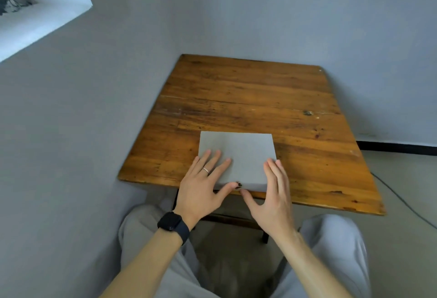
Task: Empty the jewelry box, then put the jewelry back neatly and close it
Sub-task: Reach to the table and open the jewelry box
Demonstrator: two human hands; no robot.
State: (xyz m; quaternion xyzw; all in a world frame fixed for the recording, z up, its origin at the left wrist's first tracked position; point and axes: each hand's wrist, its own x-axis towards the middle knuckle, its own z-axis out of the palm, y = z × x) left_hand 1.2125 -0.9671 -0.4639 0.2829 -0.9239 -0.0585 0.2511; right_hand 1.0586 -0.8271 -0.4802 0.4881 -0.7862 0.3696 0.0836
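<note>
A flat grey jewelry box [241,151] lies with its lid down at the near edge of the wooden table [248,99]. A small dark clasp [238,185] shows at the middle of its front side. My left hand [203,184] lies on the box's near left part with straight, spread fingers, its thumb reaching toward the clasp. My right hand [272,191] is at the box's near right corner, fingers straight along that side and thumb below the front edge. No jewelry is visible.
The table stands in a corner, with grey walls to the left and behind it. A thin cable [406,205] runs over the floor to the right. My knees in grey trousers [340,250] sit below the table's near edge.
</note>
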